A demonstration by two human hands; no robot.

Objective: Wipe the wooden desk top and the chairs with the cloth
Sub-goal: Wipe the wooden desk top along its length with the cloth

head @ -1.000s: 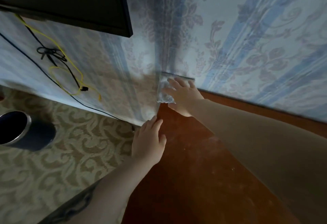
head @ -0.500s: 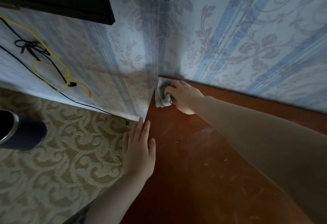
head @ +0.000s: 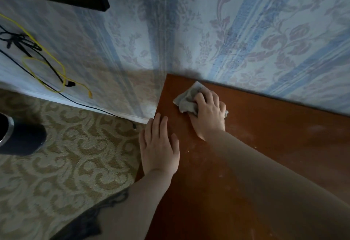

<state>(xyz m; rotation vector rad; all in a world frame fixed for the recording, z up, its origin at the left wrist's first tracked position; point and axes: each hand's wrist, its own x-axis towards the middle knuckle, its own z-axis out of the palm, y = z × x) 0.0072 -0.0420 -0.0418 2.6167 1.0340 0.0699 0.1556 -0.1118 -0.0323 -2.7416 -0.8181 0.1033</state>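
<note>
- The right hand (head: 207, 110) is gripping the bunched cloth (head: 186, 99) with curled fingers, pressing it onto the desk top (head: 274, 145) near its far-left corner.
- The left hand (head: 158, 145) is lying flat, fingers straight, on the desk top's left edge, holding nothing.

cloth (head: 186, 99): part under right hand (head: 208, 109) | bin (head: 20, 137): cut off left

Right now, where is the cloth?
In the head view the grey cloth lies bunched under the right hand near the desk top's far-left corner, close to the wallpapered wall.
</note>
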